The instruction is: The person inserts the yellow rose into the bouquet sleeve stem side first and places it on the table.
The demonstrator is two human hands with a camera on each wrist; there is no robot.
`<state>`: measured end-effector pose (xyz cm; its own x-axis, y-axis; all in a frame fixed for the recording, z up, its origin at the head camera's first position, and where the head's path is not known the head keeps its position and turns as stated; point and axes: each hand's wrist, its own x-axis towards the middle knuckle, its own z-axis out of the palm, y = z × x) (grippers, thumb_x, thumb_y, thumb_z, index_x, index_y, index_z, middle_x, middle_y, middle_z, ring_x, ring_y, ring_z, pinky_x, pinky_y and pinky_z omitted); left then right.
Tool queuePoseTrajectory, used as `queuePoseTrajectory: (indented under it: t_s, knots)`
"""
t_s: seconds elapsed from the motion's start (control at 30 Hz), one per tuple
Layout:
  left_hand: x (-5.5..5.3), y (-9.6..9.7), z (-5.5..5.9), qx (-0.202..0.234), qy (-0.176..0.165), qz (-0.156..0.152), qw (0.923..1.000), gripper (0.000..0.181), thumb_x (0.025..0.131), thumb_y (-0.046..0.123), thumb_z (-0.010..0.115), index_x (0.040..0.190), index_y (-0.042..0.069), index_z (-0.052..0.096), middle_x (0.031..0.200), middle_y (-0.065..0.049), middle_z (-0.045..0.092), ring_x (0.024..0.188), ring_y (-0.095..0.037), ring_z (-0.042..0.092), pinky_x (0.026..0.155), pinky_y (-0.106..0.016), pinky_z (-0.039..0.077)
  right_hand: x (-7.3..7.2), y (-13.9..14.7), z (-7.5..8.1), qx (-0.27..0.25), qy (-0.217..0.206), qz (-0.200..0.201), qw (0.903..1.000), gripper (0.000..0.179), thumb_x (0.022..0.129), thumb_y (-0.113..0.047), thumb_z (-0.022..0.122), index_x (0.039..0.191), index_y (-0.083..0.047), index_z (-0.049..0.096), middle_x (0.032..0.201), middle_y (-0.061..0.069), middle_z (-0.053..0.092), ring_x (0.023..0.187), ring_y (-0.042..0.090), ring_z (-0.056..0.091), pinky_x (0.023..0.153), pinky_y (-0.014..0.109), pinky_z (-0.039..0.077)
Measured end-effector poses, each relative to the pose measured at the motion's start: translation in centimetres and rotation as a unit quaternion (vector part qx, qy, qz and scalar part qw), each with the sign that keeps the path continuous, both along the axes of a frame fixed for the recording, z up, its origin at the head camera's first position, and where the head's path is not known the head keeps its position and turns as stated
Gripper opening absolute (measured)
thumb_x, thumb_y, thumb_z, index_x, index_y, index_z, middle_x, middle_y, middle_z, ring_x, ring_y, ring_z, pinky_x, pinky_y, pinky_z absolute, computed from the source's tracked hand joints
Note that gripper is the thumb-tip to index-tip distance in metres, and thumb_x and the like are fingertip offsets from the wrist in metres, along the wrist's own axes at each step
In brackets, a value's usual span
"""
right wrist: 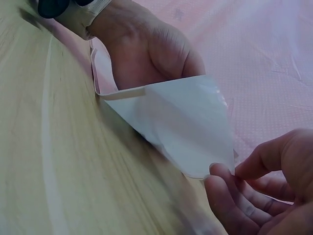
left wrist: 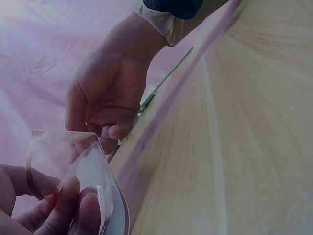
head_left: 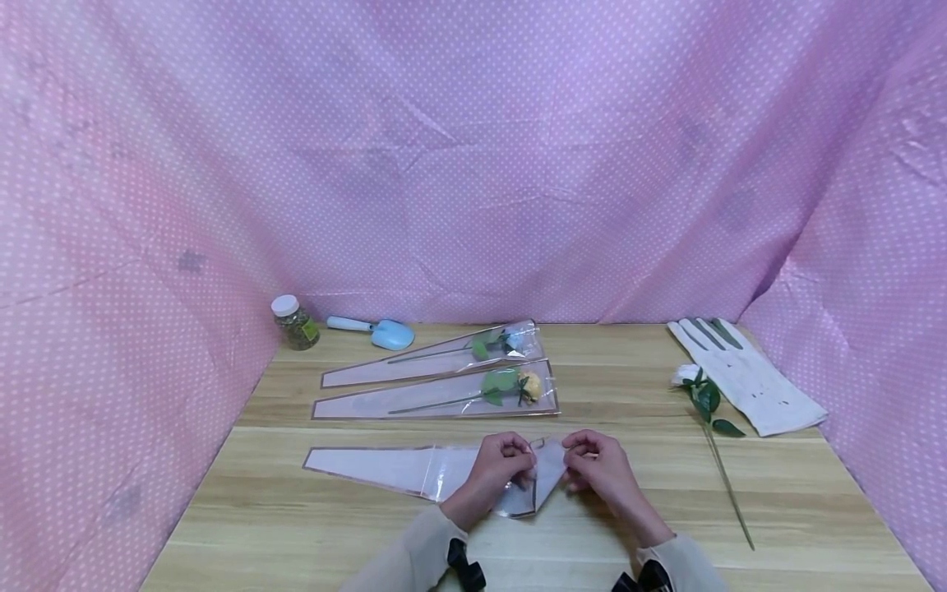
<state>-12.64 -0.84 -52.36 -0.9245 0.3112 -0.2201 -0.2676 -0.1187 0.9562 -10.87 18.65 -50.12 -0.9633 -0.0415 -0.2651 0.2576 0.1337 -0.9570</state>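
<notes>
A tapered flower sleeve [head_left: 370, 460], white with a brown border and a clear film front, lies across the front of the table. My left hand [head_left: 494, 475] pinches its wide end between thumb and fingers. My right hand [head_left: 602, 470] pinches a corner of the white flap [right wrist: 181, 122] that extends from this end. In the left wrist view, the clear film [left wrist: 100, 186] bulges away from the backing beside the left fingers. Two similar sleeves lie behind, one with a yellow rose [head_left: 529, 386] inside, the other with a pale blue rose [head_left: 512, 339].
To the right, a white artificial rose [head_left: 690, 376] on a long stem lies beside white work gloves [head_left: 758, 390]. A blue hand trowel [head_left: 390, 335] and a white-lidded jar [head_left: 296, 325] stand at the back left. Pink dotted cloth [head_left: 473, 164] encloses the wooden table [head_left: 251, 510].
</notes>
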Motion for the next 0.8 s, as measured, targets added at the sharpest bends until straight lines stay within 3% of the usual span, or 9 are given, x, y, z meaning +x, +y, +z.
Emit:
queuePoseTrajectory:
  t_s: [0.2, 0.4, 0.63, 0.73, 0.8]
  knots:
    - [-0.25, -0.06, 0.37, 0.004, -0.024, 0.003, 0.9997, 0.009, 0.085, -0.006, 0.060, 0.087, 0.002, 0.061, 0.058, 0.006, 0.063, 0.050, -0.005, 0.058, 0.049, -0.020, 0.050, 0.14, -0.15, 0.18, 0.016, 0.017, -0.017, 0.9996, 0.024, 0.086, 0.006, 0.062, 0.109, 0.013, 0.061, 0.083, 0.007, 0.061, 0.061, 0.014, 0.065, 0.055, 0.031, 0.060]
    - [-0.37, -0.22, 0.38, 0.026, -0.036, -0.004, 0.9990, 0.005, 0.092, 0.001, 0.060, 0.087, 0.004, 0.060, 0.056, 0.008, 0.064, 0.050, -0.002, 0.057, 0.050, -0.020, 0.049, 0.07, -0.18, 0.08, 0.029, 0.020, -0.027, 0.9990, 0.021, 0.085, 0.008, 0.062, 0.105, 0.011, 0.062, 0.081, 0.007, 0.062, 0.061, 0.014, 0.066, 0.055, 0.032, 0.060]
    - [-0.44, -0.32, 0.66, 0.030, -0.052, 0.001, 0.9982, 0.018, 0.085, -0.004, 0.059, 0.077, 0.012, 0.061, 0.058, 0.006, 0.063, 0.049, -0.004, 0.058, 0.047, -0.020, 0.049, 0.18, -0.20, 0.40, 0.041, 0.032, -0.027, 0.9983, 0.019, 0.085, 0.007, 0.062, 0.103, 0.011, 0.063, 0.082, 0.012, 0.063, 0.061, 0.015, 0.066, 0.055, 0.034, 0.060]
    - [-0.43, -0.43, 0.75, 0.017, -0.052, -0.002, 0.9985, 0.016, 0.085, -0.002, 0.062, 0.075, 0.010, 0.062, 0.057, 0.005, 0.063, 0.047, -0.004, 0.055, 0.045, -0.019, 0.048, 0.17, -0.24, 0.55, 0.057, 0.041, -0.028, 0.9971, 0.018, 0.084, 0.007, 0.063, 0.102, 0.009, 0.065, 0.084, 0.012, 0.064, 0.062, 0.014, 0.065, 0.054, 0.032, 0.060]
    - [-0.41, -0.51, 0.79, 0.004, -0.048, -0.006, 0.9988, 0.009, 0.085, -0.001, 0.064, 0.077, 0.003, 0.064, 0.057, 0.005, 0.062, 0.046, -0.005, 0.053, 0.044, -0.018, 0.046, 0.19, -0.28, 0.60, 0.071, 0.054, -0.033, 0.9955, 0.017, 0.083, 0.007, 0.064, 0.100, 0.008, 0.066, 0.084, 0.013, 0.065, 0.062, 0.013, 0.065, 0.054, 0.031, 0.059]
